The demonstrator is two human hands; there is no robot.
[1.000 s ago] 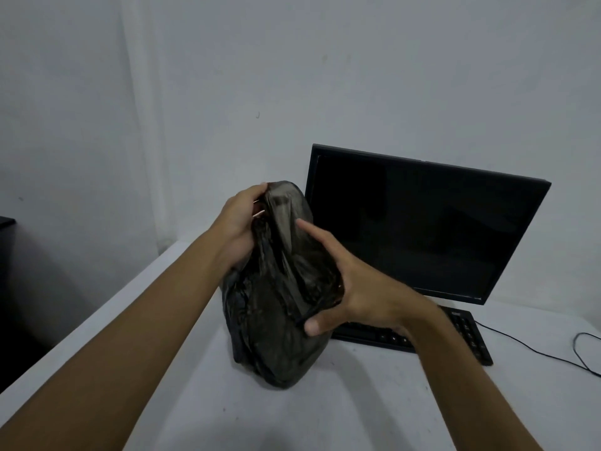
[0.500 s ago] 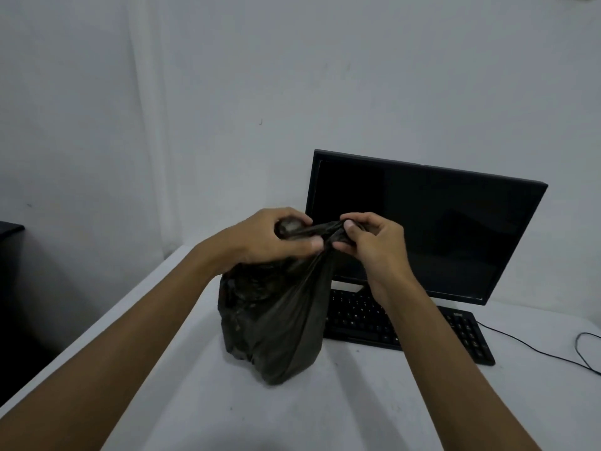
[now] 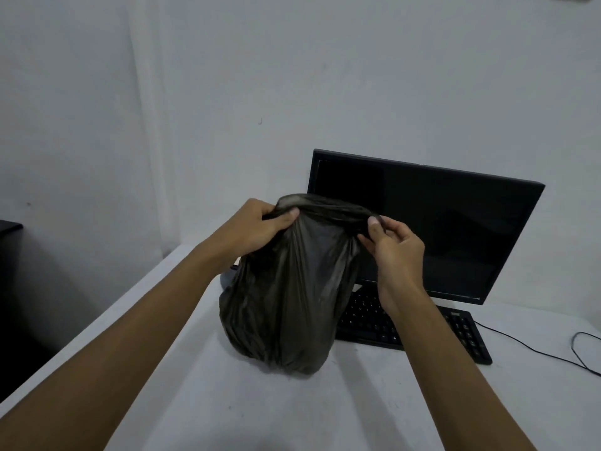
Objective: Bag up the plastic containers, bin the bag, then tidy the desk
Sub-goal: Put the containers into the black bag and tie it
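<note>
Both grips (image 3: 260,227) (image 3: 392,244) on bag (image 3: 286,304) top.

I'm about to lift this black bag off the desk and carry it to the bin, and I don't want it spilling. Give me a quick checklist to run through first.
1. Both hands on the bag's top: ok. Left hand and right hand each pinch the upper edge of the black bag.
2. Mouth tied shut: not ok. The top is only gathered between the hands; no knot shows.
3. Bag supported: ok, its bottom rests on the white desk.
4. Containers all inside: cannot tell; the plastic is opaque.
5. Clear of the keyboard: not ok, the bag overlaps its left end in this view.
6. Tears: none visible on this side.
</note>
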